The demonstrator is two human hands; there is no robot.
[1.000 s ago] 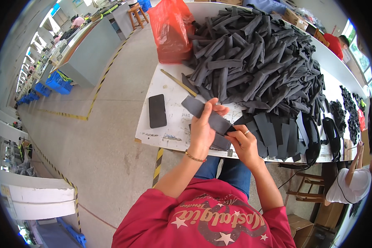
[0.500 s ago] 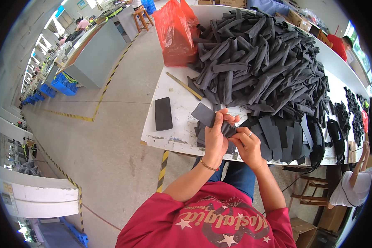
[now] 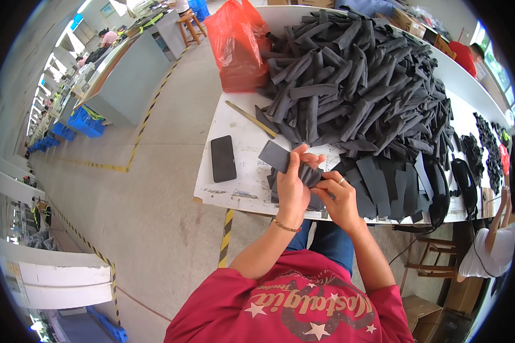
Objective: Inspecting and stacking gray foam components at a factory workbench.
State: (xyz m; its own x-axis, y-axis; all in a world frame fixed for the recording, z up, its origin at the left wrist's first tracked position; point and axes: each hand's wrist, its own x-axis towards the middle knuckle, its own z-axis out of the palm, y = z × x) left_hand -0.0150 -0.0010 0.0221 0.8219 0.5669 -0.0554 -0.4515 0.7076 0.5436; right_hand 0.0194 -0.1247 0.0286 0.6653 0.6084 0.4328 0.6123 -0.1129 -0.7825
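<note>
Over the near edge of the white table (image 3: 211, 196), both hands hold a dark grey fabric strip (image 3: 273, 155). Its flat end juts out to the left past the thumb of my left hand (image 3: 293, 194); the part between the hands looks ridged, as if folded. The fingers of my right hand (image 3: 339, 201), which wears a ring, pinch its right end. Several dark flat pieces lie beneath my hands, partly hidden by them. Beyond rises a large heap of dark grey fabric strips (image 3: 349, 86). To the right of my right hand, flat dark pieces (image 3: 377, 186) overlap in a row.
A black phone (image 3: 224, 159) and a thin yellowish ruler-like strip (image 3: 250, 119) lie left of the heap. A red plastic bag (image 3: 237, 57) stands at the back left. Black mesh pieces (image 3: 438, 197) sit on the right. Another person's arm (image 3: 498, 217) shows at far right.
The view has shifted slightly. Both hands keep their hold on the fabric strip, and the right fingertips have moved a little along its edge.
</note>
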